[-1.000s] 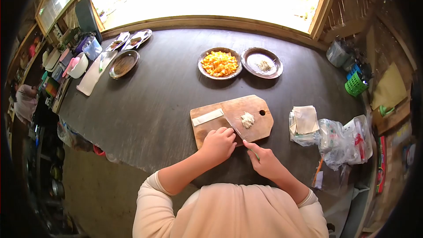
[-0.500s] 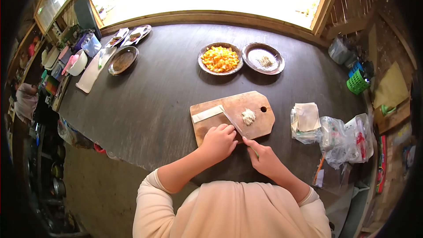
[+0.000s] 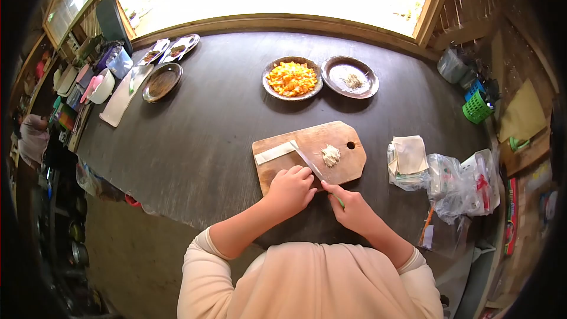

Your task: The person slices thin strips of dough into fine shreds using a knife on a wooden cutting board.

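Observation:
In the head view, my right hand (image 3: 349,205) grips a knife (image 3: 308,160) by its green handle, the blade slanting up and left over the wooden cutting board (image 3: 348,178). My left hand (image 3: 289,190) rests on the near part of the board, fingers curled together beside the blade; anything beneath them is hidden. A flat pale strip (image 3: 274,153), like wrapper sheet, lies at the board's upper left, its right end by the knife tip. To the right of the blade sits a small pile of thin pale shreds (image 3: 331,155).
Beyond the board stand a bowl of orange diced pieces (image 3: 292,79) and a plate with thin shreds (image 3: 367,90). Square pale sheets (image 3: 410,153) and plastic bags (image 3: 452,192) lie at right. A dark plate (image 3: 162,82) and tubs are at left. A person (image 3: 32,136) is at far left.
The knife blade has turned slightly so more of its flat side shows. Both hands stay in nearly the same place; the whole view has shifted a little.

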### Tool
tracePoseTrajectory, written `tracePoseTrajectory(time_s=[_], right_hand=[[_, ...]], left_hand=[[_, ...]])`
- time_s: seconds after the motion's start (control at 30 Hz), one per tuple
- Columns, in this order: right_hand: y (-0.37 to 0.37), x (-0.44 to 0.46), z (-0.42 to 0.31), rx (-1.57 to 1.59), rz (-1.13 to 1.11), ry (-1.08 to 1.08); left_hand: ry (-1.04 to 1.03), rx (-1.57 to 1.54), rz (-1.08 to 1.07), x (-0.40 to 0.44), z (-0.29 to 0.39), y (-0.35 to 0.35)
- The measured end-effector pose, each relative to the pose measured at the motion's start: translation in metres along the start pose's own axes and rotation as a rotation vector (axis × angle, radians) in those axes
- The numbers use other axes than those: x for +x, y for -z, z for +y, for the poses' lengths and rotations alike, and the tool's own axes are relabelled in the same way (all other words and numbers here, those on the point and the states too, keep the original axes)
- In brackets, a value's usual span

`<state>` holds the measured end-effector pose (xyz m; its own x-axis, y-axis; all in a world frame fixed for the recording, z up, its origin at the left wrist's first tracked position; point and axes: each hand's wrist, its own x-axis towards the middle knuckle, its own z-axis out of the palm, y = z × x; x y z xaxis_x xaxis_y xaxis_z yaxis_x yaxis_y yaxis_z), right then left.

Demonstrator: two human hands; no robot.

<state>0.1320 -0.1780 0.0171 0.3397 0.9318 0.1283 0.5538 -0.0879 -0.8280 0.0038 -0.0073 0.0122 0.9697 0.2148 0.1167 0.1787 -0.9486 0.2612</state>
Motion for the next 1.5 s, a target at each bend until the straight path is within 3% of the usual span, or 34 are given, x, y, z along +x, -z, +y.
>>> tracePoseTrajectory(time_s=[0.07, 0.27, 0.7, 1.07, 1.2, 1.3, 1.37, 1.5], right_hand=[[0.006, 0.000, -0.005, 0.017, -0.071, -0.109], [0.003, -0.006, -0.002, 0.087, 0.006, -0.022], [0.004, -0.006, -0.004, 0.081, -0.041, -0.114], [-0.001, -0.006, 0.000, 0.100, 0.027, 0.004], [-0.002, -0.003, -0.002, 0.076, -0.027, -0.094], [-0.003, 0.001, -0.001, 0.024, -0.008, -0.013], [0.002, 0.002, -0.005, 0.071, -0.068, -0.132], [0.001, -0.006, -0.002, 0.070, 0.000, -0.024]], left_hand=[[0.000, -0.018, 0.021, -0.001, -0.001, 0.000], [-0.001, -0.014, 0.015, -0.001, -0.001, 0.001], [0.015, -0.031, -0.022, 0.000, 0.000, 0.007], [-0.010, -0.015, 0.011, -0.001, -0.001, 0.004], [-0.003, -0.010, 0.017, 0.000, -0.001, 0.002], [-0.005, -0.015, 0.013, -0.001, -0.001, 0.001], [-0.005, -0.026, 0.019, -0.001, -0.001, 0.002], [-0.004, -0.011, 0.004, -0.001, -0.002, 0.004]])
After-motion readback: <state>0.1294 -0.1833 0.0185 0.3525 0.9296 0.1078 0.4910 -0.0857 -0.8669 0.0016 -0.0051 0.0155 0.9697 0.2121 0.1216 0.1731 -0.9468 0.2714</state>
